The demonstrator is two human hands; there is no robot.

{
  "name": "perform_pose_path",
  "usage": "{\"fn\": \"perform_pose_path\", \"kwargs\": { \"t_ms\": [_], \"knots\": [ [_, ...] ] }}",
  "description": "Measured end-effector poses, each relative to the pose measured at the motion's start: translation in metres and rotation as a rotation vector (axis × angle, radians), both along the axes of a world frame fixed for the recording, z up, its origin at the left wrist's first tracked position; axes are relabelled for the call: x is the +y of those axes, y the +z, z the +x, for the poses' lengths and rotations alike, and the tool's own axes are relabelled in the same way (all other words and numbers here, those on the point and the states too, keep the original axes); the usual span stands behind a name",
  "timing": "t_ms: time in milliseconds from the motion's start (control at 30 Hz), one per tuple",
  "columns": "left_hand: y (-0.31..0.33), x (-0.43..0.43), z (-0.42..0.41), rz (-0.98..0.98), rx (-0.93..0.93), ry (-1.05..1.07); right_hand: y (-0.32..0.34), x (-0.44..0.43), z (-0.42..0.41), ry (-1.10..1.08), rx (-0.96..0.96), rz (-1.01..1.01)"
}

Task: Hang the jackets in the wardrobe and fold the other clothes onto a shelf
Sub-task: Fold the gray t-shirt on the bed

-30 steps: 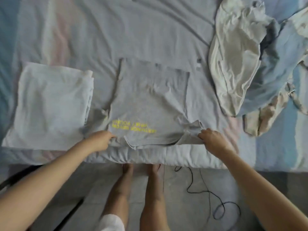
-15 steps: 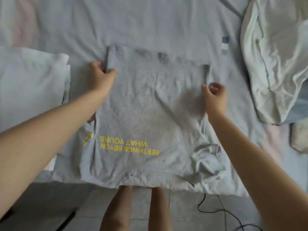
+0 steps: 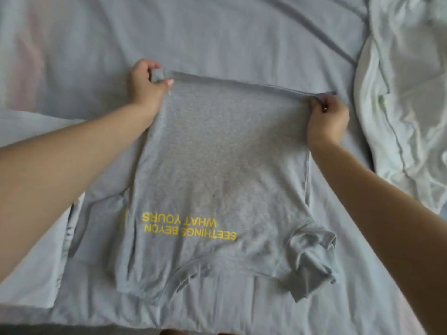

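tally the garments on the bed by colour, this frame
Grey: 1, the T-shirt
White: 2, the folded garment at left and the crumpled garment at right
Total: 3

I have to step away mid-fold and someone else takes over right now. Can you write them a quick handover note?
Left hand pinches the far left corner of the grey jersey T-shirt with yellow lettering; right hand pinches its far right corner. The shirt lies on the grey bed sheet, neck end nearest.
Done: a folded pale garment lies to the left.
Left: fold this shirt over, then deal with the crumpled white clothes on the right. Wardrobe and shelf are not in view.
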State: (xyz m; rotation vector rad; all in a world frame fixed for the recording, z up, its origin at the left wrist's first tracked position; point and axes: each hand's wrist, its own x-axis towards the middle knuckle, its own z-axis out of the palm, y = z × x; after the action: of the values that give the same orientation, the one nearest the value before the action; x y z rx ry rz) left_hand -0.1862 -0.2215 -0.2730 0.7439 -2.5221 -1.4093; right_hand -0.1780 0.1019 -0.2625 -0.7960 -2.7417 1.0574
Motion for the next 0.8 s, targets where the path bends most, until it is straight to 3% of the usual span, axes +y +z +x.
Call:
{"fn": "perform_pose_path", "kwargs": {
  "t_ms": [100,133,234,300,334,467,567,667,734,801],
  "knots": [
    [-0.011,0.017,0.013,-0.479,-0.056,-0.087,-0.012,-0.016,0.009,0.104,0.004,0.278],
    [-0.01,0.028,0.026,-0.623,-0.023,-0.202,-0.013,-0.027,0.02,0.288,0.065,0.341],
    [-0.015,0.057,0.061,-0.791,0.109,-0.806,-0.027,-0.057,0.054,1.085,0.2,0.449],
    [-0.024,0.052,0.061,-0.922,-0.008,-0.97,-0.036,-0.051,0.054,1.322,0.181,0.59],
    [-0.028,0.044,0.052,-0.964,-0.091,-0.928,-0.038,-0.041,0.045,1.292,0.124,0.636],
    [-0.029,0.011,0.014,-0.959,-0.362,-0.629,-0.039,0.017,0.005,0.821,-0.118,0.655],
    [-0.021,0.016,0.007,-0.892,-0.436,-0.514,-0.027,0.019,-0.001,0.6,-0.224,0.647],
    [-0.013,0.055,0.044,-0.898,-0.276,-0.552,-0.012,-0.018,0.034,0.709,-0.067,0.615],
    [-0.016,0.083,0.1,-0.877,-0.119,-0.77,-0.012,-0.036,0.085,0.993,0.045,0.559],
    [-0.025,0.09,0.166,-0.912,-0.066,-0.913,-0.022,-0.024,0.14,1.153,-0.002,0.581]
  ]
}}
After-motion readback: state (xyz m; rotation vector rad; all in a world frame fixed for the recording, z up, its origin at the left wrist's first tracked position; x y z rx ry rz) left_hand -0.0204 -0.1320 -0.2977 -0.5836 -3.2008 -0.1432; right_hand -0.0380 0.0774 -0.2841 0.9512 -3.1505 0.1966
